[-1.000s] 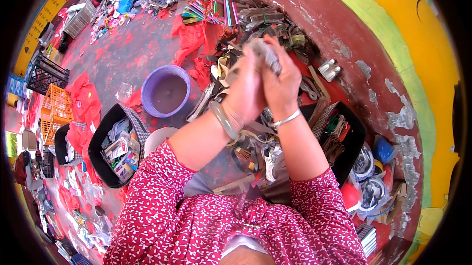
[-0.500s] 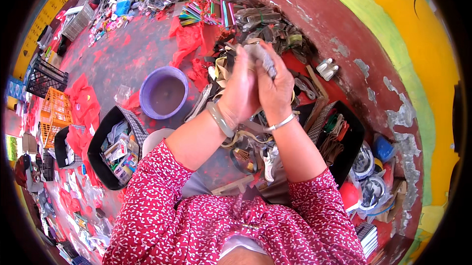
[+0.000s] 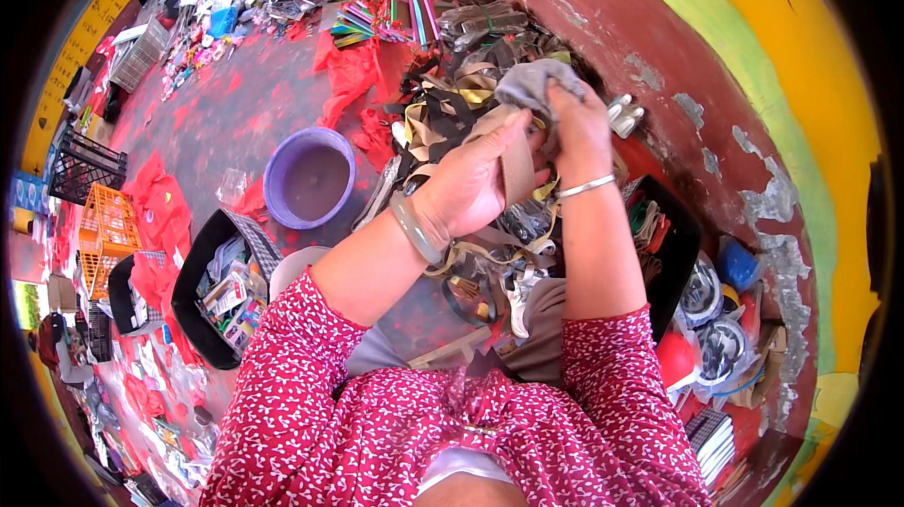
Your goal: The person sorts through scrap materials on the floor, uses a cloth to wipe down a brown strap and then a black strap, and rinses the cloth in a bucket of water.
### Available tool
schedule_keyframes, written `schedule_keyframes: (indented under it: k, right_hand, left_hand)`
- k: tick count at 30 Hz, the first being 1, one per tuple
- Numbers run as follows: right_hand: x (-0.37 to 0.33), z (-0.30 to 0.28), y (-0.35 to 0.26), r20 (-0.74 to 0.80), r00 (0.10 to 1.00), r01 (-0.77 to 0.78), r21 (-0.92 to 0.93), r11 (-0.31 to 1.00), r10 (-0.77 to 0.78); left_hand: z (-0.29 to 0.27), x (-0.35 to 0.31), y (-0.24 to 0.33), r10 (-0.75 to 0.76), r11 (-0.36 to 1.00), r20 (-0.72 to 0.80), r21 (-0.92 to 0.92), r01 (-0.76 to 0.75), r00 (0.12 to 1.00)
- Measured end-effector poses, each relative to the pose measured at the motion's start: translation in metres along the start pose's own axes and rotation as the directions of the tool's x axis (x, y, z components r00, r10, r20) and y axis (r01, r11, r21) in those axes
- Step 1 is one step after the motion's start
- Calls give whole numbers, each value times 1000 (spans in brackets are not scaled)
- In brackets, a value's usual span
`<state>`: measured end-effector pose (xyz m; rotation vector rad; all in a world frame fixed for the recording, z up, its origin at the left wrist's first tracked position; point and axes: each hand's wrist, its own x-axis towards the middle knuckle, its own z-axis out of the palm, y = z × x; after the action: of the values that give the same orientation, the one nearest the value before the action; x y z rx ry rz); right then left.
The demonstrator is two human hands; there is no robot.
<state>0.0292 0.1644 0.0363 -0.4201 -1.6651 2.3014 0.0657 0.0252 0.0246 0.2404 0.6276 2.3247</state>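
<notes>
Left of the hands (image 3: 476, 187), a basin (image 3: 271, 189) holds murky liquid (image 3: 315, 183) — a bin (image 3: 191, 307), packets (image 3: 231, 292).

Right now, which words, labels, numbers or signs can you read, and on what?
None that I can quote.
Yellow wall, upper left: dark writing, too small to read.
Packages in the black bin: apparent print, too small to read.
Grey cloth and tan strap: none visible.

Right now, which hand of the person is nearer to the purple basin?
Left. The left hand, holding a tan strap, is to the right of the purple basin, not touching it; the right hand, with the grey cloth, is farther right.
</notes>
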Motion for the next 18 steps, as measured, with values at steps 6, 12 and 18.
schedule_keyframes:
  k: [6,12,18]
  right_hand:
    - [2,-46,-32,282,956,-91,15,996,83]
    - [-19,-17,-4,732,576,-200,-306,931,365]
    - [-28,2,12,726,517,-193,-416,888,453]
  left_hand:
    - [-1,6,46,91,990,35,-113,-86,995]
    - [4,-1,78,185,940,108,-308,-144,977]
    - [-15,5,96,257,927,25,-288,-239,966]
